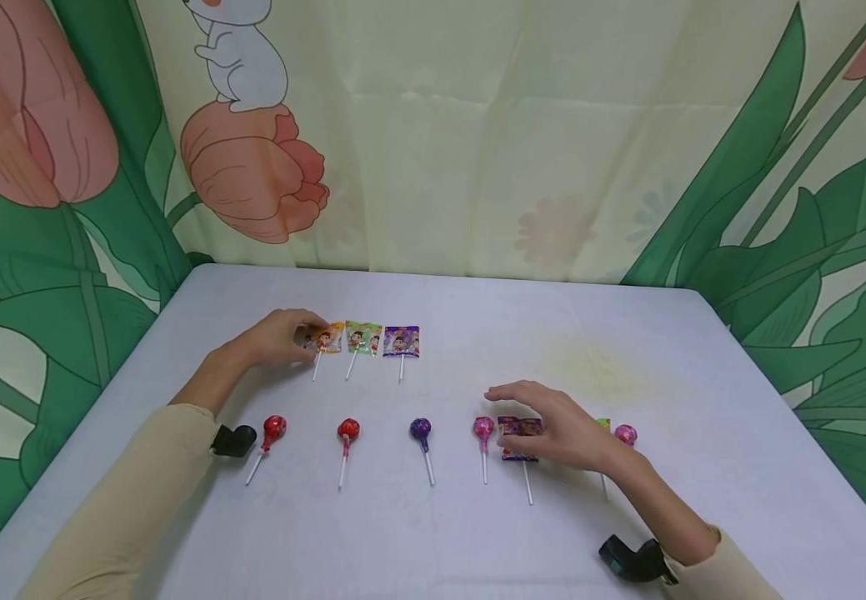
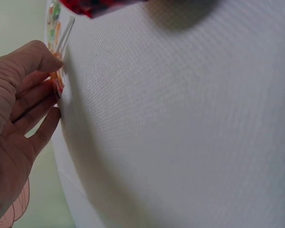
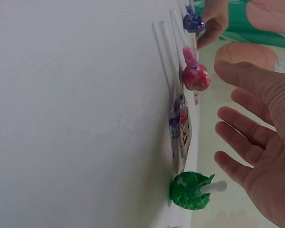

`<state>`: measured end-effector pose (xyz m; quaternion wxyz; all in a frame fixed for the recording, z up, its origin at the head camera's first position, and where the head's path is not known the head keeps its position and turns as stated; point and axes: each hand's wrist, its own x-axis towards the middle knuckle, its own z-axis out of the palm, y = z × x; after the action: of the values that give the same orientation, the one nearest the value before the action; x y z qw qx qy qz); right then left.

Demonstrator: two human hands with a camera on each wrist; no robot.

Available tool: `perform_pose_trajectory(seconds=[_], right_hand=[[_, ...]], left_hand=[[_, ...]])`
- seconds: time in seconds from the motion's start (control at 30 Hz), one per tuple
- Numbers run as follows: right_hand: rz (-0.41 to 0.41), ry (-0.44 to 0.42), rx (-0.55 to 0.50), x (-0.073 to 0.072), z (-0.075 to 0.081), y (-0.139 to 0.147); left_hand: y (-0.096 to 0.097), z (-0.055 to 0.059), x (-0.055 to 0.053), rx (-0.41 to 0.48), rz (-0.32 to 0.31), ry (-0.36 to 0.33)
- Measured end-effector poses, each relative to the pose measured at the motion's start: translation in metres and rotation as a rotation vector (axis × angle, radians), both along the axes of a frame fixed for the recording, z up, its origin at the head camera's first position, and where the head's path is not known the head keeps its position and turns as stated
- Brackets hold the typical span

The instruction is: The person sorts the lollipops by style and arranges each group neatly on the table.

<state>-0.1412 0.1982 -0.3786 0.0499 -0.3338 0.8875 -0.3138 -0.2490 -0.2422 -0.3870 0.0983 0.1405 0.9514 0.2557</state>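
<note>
My left hand is at the left end of the far row, thumb and fingertips around a flat lollipop in an orange wrapper. In the left wrist view the thumb and fingers meet at the wrapper's edge; part of it is hidden. Beside it lie flat lollipops in green and purple wrappers. My right hand hovers with fingers spread over a flat lollipop in a dark purple-red wrapper, holding nothing. A pink ball lollipop and a green one are near it.
Along the near row lie two red ball lollipops and a purple one. Past the right hand show a pink ball lollipop and a partly hidden green-yellow wrapper. A printed curtain hangs behind the white table.
</note>
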Motion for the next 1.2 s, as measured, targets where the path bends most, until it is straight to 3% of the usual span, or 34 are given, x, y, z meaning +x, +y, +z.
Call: perform_pose_trajectory(seconds=[0.8,1.2], right_hand=[[0.028,0.029,0.086,0.012,-0.009,0.031],[0.015,-0.027,0.121,0.01,-0.01,0.035]], left_hand=[[0.0,-0.002,-0.001,-0.001,-0.015,0.023],[0.002,-0.002,0.0,0.0,0.016,0.0]])
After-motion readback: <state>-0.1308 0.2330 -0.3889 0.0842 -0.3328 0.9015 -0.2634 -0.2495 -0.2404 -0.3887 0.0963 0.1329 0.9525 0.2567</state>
